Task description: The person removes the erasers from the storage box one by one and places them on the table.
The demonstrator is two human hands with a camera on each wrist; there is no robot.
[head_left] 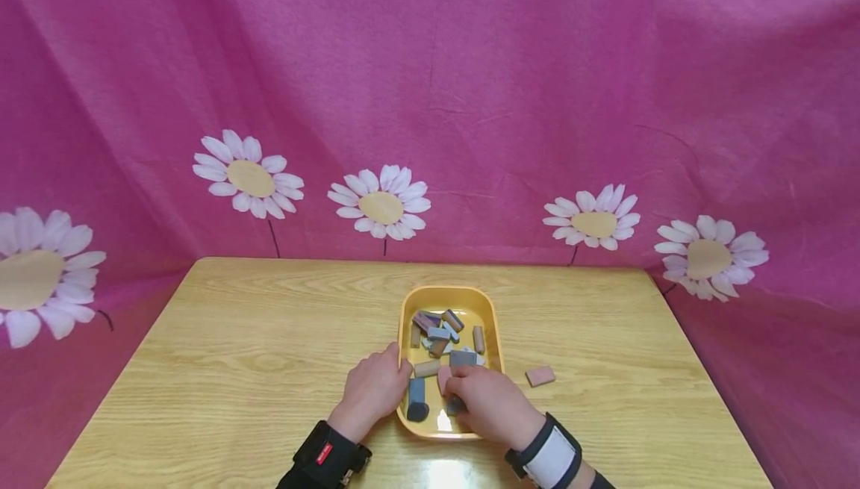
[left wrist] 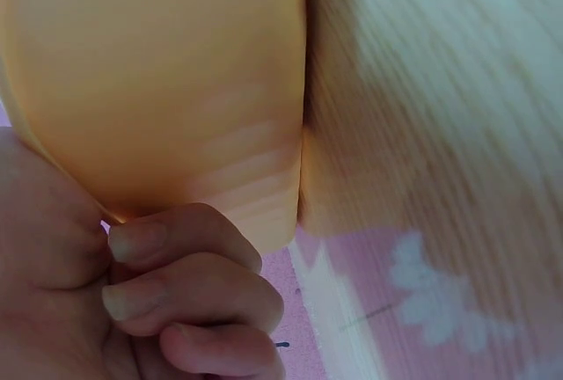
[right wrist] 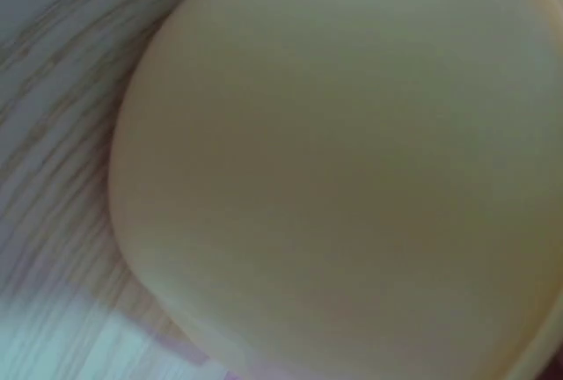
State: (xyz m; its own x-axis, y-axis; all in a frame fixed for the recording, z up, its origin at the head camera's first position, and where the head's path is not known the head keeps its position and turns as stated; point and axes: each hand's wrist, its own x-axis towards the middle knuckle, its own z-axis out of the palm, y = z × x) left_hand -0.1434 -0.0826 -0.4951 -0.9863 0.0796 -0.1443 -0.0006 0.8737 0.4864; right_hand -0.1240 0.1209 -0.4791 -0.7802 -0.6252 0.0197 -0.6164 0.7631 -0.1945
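Observation:
A yellow plastic tray (head_left: pixel 497 325) holds several small blocks in grey, brown, tan and pink. My left hand (head_left: pixel 378 383) grips its left rim; in the left wrist view the fingers (left wrist: pixel 198 288) curl against the outer wall. Over the tray's near right corner, my right hand (head_left: pixel 493 403) reaches inside with bent fingers, pinching a dark grey block (head_left: pixel 455 405). Its fingertips are partly hidden. Close to them lie a pink block (head_left: pixel 443 379) and a grey block (head_left: pixel 463 358). The tray's outer wall (right wrist: pixel 334 169) fills most of the right wrist view.
On the wooden table (head_left: pixel 269 340), a pink rectangular block (head_left: pixel 540 376) lies right of the tray. Inside the tray, a blue-grey block (head_left: pixel 416 390) and a dark round piece (head_left: pixel 418 412) lie near the left hand. A pink flowered cloth (head_left: pixel 470 101) hangs behind the table.

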